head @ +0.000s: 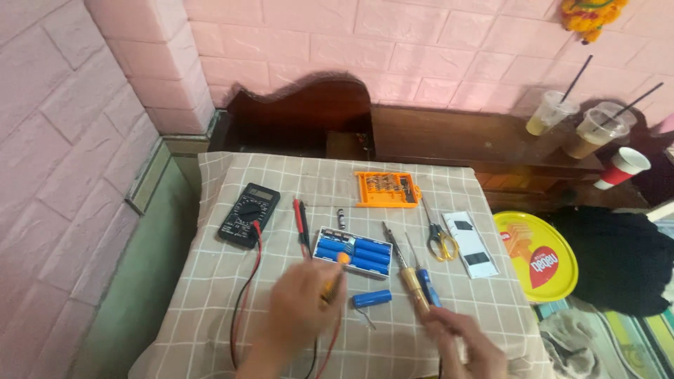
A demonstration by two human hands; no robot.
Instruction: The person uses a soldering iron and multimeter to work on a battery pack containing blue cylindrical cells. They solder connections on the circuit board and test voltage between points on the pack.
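Battery pack (352, 253) of blue cells lies open mid-table, a loose cell (371, 299) nearer the front edge. Left hand (303, 307) grips an orange-tipped tool (335, 274) touching the pack; right hand (463, 337), fingers closed, holds a wooden-handled soldering iron (406, 270) by the front edge.

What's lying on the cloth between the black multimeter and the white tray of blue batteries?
In the head view, the red and black test probes lie between the black multimeter and the white battery tray.
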